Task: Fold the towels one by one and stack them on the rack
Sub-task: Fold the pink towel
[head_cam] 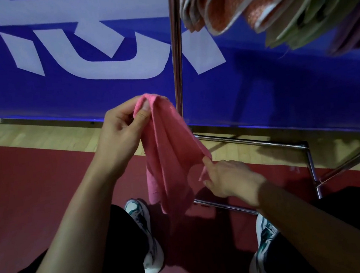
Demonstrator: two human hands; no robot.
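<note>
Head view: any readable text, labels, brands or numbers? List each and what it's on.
Blue banner: large white strokes, parts of big characters cut off by the frame's top edge; not readable as a whole word.
Pink towel: no label or print visible.
Hanging towels: no text visible.
Shoes: no brand mark legible.
No numbers or signs anywhere else.
</note>
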